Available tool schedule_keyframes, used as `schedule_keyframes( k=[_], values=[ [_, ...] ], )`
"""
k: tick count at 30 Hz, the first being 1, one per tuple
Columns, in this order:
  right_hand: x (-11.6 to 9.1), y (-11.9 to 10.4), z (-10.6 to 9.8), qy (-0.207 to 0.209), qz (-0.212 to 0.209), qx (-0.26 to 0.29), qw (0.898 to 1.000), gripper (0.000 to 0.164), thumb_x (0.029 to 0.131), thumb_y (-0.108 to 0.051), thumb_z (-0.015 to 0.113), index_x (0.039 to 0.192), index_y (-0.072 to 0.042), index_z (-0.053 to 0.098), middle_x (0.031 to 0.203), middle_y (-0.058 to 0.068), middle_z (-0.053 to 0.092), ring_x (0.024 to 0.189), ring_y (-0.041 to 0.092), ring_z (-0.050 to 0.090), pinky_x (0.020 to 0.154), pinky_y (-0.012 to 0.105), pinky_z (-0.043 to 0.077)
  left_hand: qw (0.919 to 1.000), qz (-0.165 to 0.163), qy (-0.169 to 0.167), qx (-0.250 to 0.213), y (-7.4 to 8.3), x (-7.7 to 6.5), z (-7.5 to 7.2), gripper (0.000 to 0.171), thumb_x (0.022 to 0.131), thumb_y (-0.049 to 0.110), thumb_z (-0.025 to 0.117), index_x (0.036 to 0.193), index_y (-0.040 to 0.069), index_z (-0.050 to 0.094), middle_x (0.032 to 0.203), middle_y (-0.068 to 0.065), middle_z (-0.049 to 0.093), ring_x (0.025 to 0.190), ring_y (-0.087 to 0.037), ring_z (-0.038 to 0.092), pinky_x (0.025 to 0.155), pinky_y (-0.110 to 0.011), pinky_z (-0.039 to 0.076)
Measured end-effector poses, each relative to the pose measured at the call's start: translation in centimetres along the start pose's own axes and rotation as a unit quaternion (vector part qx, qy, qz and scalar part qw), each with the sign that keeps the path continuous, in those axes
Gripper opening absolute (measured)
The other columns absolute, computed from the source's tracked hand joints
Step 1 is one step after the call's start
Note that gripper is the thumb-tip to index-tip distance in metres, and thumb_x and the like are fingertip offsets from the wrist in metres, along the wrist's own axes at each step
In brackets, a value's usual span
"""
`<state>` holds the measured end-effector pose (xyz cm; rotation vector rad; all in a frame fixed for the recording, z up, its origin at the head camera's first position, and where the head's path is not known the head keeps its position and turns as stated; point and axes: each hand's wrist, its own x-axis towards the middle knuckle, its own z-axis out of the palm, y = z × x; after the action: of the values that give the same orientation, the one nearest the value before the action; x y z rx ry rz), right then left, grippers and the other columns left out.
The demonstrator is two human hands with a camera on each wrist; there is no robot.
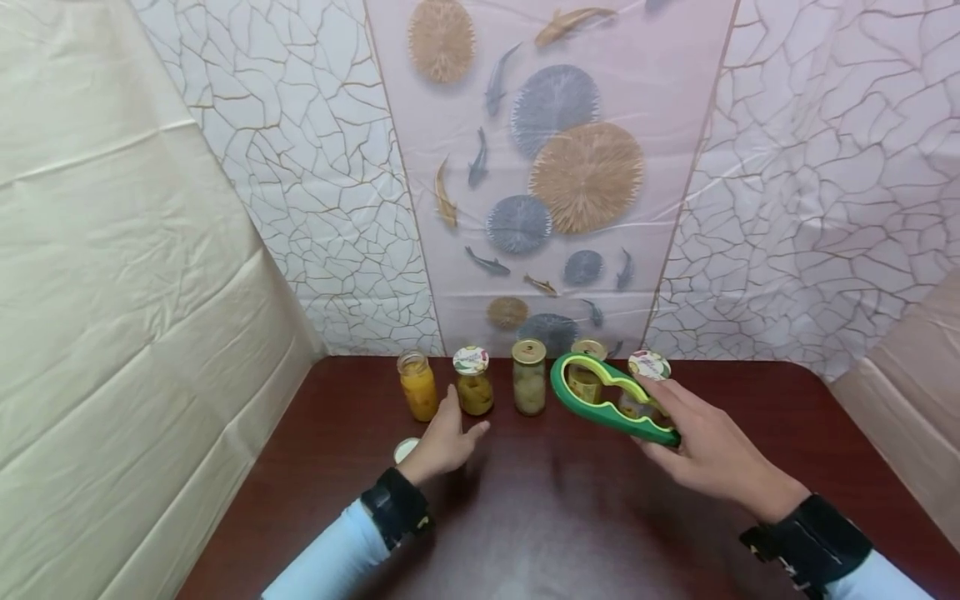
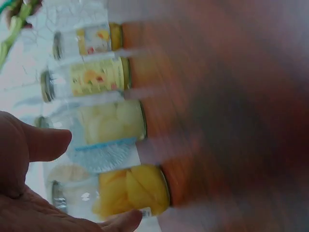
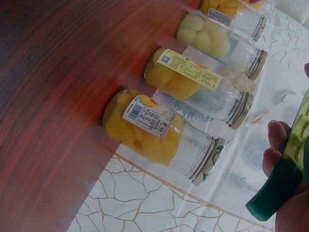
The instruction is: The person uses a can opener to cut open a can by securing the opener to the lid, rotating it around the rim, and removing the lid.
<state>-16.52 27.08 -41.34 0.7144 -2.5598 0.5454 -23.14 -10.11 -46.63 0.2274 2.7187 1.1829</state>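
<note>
My left hand [image 1: 444,443] reaches out beside a jar of yellow fruit with a patterned lid [image 1: 475,395], thumb and fingers spread. In the left wrist view that jar [image 2: 137,191] stands just beyond the fingers. A green jar opener [image 1: 600,414] with a wavy lime inner edge is gripped in my right hand [image 1: 708,446], raised in front of the two right-hand jars. Those are a gold-lidded jar with a yellow label [image 3: 193,72] and a patterned-lid jar [image 3: 145,130]. Pale round fruit fills the middle jar [image 1: 529,387].
At the row's left end stands a lidless jar of orange-yellow fruit [image 1: 420,392]. A white lid [image 1: 405,449] lies in front of it, partly hidden by the left hand. The dark red table [image 1: 540,517] ends at a patterned cloth wall [image 1: 555,275] behind the jars.
</note>
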Motion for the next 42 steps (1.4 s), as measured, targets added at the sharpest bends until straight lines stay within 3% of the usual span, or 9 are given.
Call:
schedule_keyframes(
  k=[4, 7, 11, 16, 23, 33, 38, 42],
  values=[
    [0.2, 0.0, 0.2, -0.008, 0.0, 0.002, 1.0, 0.085, 0.078, -0.022, 0.087, 0.151, -0.009, 0.046, 0.13, 0.009, 0.058, 0.093, 0.018, 0.058, 0.067, 0.039, 0.054, 0.997, -0.028, 0.037, -0.062, -0.1, 1.9, 0.7, 0.095, 0.102, 0.032, 0.065, 0.16, -0.004, -0.001, 0.167, -0.03, 0.009, 0.153, -0.039, 0.015, 0.122, -0.056, 0.021],
    [0.2, 0.0, 0.3, -0.005, -0.001, -0.001, 1.0, 0.083, 0.077, -0.023, 0.087, 0.15, -0.009, 0.048, 0.122, 0.005, 0.059, 0.09, 0.014, 0.055, 0.066, 0.036, 0.052, 0.9869, -0.063, 0.088, -0.12, 0.0, 3.2, 1.2, 0.102, 0.097, 0.032, 0.071, 0.161, -0.003, 0.0, 0.167, -0.029, 0.01, 0.152, -0.039, 0.016, 0.122, -0.055, 0.021],
    [0.2, 0.0, 0.3, 0.009, -0.006, -0.007, 1.0, 0.082, 0.076, -0.023, 0.087, 0.148, -0.008, 0.049, 0.115, 0.002, 0.059, 0.087, 0.013, 0.055, 0.064, 0.035, 0.052, 0.969, -0.091, 0.15, -0.174, 0.3, 4.7, 1.8, 0.102, 0.09, 0.026, 0.08, 0.161, 0.0, 0.011, 0.162, -0.027, 0.029, 0.146, -0.038, 0.033, 0.12, -0.054, 0.029],
    [0.2, 0.1, 0.3, 0.015, -0.005, -0.011, 1.0, 0.082, 0.077, -0.024, 0.087, 0.148, -0.008, 0.049, 0.113, 0.002, 0.058, 0.086, 0.015, 0.057, 0.063, 0.034, 0.052, 0.9596, -0.092, 0.178, -0.198, 0.1, 5.8, 2.5, 0.086, 0.087, 0.017, 0.083, 0.153, 0.003, 0.03, 0.144, -0.022, 0.053, 0.131, -0.036, 0.051, 0.111, -0.052, 0.042],
    [0.3, 0.0, 0.4, 0.01, 0.003, -0.01, 1.0, 0.085, 0.079, -0.025, 0.086, 0.151, -0.01, 0.045, 0.121, 0.005, 0.059, 0.09, 0.012, 0.055, 0.065, 0.036, 0.053, 0.9597, -0.085, 0.185, -0.194, -0.3, 6.3, 2.8, 0.066, 0.089, 0.02, 0.082, 0.14, 0.008, 0.042, 0.134, -0.018, 0.06, 0.124, -0.034, 0.056, 0.106, -0.051, 0.046],
    [0.1, 0.0, 0.7, 0.014, 0.01, -0.004, 1.0, 0.086, 0.078, -0.025, 0.086, 0.152, -0.012, 0.045, 0.123, 0.004, 0.058, 0.092, 0.013, 0.055, 0.066, 0.037, 0.053, 0.9696, -0.038, 0.168, -0.174, 0.0, 5.6, 3.1, 0.064, 0.089, 0.026, 0.082, 0.138, 0.009, 0.046, 0.131, -0.015, 0.062, 0.122, -0.031, 0.059, 0.103, -0.051, 0.049],
    [-0.1, -0.1, 0.7, -0.006, 0.013, -0.003, 1.0, 0.085, 0.079, -0.026, 0.086, 0.152, -0.011, 0.045, 0.124, 0.003, 0.057, 0.091, 0.013, 0.056, 0.065, 0.037, 0.054, 0.9734, -0.011, 0.157, -0.166, 0.3, 4.1, 3.5, 0.072, 0.089, 0.028, 0.082, 0.145, 0.008, 0.042, 0.136, -0.016, 0.06, 0.125, -0.031, 0.057, 0.106, -0.053, 0.046],
    [-0.1, -0.3, 0.5, -0.005, 0.013, -0.008, 1.0, 0.084, 0.08, -0.029, 0.085, 0.152, -0.013, 0.044, 0.124, 0.003, 0.057, 0.09, 0.013, 0.057, 0.062, 0.036, 0.054, 0.978, 0.018, 0.132, -0.16, 1.1, 1.6, 3.4, 0.078, 0.088, 0.028, 0.083, 0.15, 0.009, 0.038, 0.14, -0.015, 0.058, 0.129, -0.03, 0.055, 0.109, -0.053, 0.043]
  ],
)
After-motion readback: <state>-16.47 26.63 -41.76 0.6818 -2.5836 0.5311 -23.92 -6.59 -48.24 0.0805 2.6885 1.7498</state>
